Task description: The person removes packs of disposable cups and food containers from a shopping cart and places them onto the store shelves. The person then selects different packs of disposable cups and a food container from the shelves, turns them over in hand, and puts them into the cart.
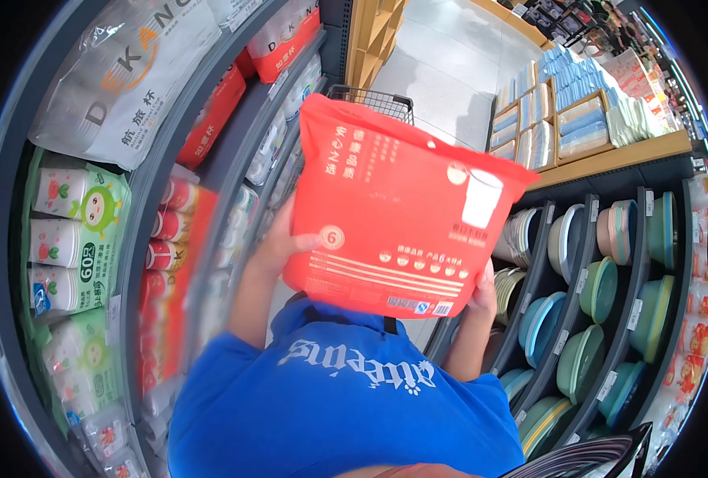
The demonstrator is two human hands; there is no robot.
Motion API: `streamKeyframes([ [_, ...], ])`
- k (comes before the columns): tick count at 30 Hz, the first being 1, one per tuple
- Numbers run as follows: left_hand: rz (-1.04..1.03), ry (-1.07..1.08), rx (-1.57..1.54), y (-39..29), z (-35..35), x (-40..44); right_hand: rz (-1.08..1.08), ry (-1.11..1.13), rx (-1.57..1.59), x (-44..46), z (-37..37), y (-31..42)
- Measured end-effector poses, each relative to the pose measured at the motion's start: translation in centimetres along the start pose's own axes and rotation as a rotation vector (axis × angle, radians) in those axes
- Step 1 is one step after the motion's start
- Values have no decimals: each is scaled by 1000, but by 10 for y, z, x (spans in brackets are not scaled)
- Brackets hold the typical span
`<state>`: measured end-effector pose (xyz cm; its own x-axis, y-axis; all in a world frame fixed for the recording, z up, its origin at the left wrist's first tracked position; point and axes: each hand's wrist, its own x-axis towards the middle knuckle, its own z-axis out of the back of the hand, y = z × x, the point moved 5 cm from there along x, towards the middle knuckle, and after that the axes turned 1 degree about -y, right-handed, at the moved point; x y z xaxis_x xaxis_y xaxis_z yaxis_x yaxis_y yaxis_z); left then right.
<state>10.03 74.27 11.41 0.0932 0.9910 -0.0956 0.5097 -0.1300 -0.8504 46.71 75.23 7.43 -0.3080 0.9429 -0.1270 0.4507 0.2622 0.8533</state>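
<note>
A large red package (402, 215) with white print and a picture of a cup is held up in front of the blue shirt. My left hand (292, 239) grips its left edge, thumb on the front face and the other fingers hidden behind. At the lower right edge, my right hand (483, 291) holds the same package, its fingers partly hidden behind it.
Shelves on the left carry green cup packs (79, 239), red cup packs (211, 115) and a clear bag of cups (123, 80). Basins (581, 362) fill the right shelves, below folded towels (581, 127). A wire basket (378, 103) stands behind the package.
</note>
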Motion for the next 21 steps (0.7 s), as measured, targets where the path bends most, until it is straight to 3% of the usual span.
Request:
streamKeyframes([
  [2, -48, 16, 84, 6, -3, 6, 42, -42, 116, 3, -6, 0],
  [5, 1, -271, 369, 24, 9, 21, 80, -234, 5, 11, -22, 8],
  [6, -64, -300, 680, 27, 13, 25, 86, -258, -69, 16, -21, 5],
  [9, -108, -135, 789, 47, -17, 23, 305, -262, -415, 31, -75, 22],
  [13, -252, -103, 406, 65, -80, 4, 427, -354, -1016, 33, -113, -18],
  [15, -286, -192, 292, 65, -79, 4, 705, -214, -1383, 20, -154, -32],
  [16, -139, -223, 158, 68, -66, 9, 675, -173, -1426, 15, -167, -38],
  [18, -84, -286, 17, 69, -50, 8, 610, -86, -1512, 6, -189, -40],
  [21, -47, -370, -126, 73, -32, 9, 663, 65, -1391, 8, -196, -33],
])
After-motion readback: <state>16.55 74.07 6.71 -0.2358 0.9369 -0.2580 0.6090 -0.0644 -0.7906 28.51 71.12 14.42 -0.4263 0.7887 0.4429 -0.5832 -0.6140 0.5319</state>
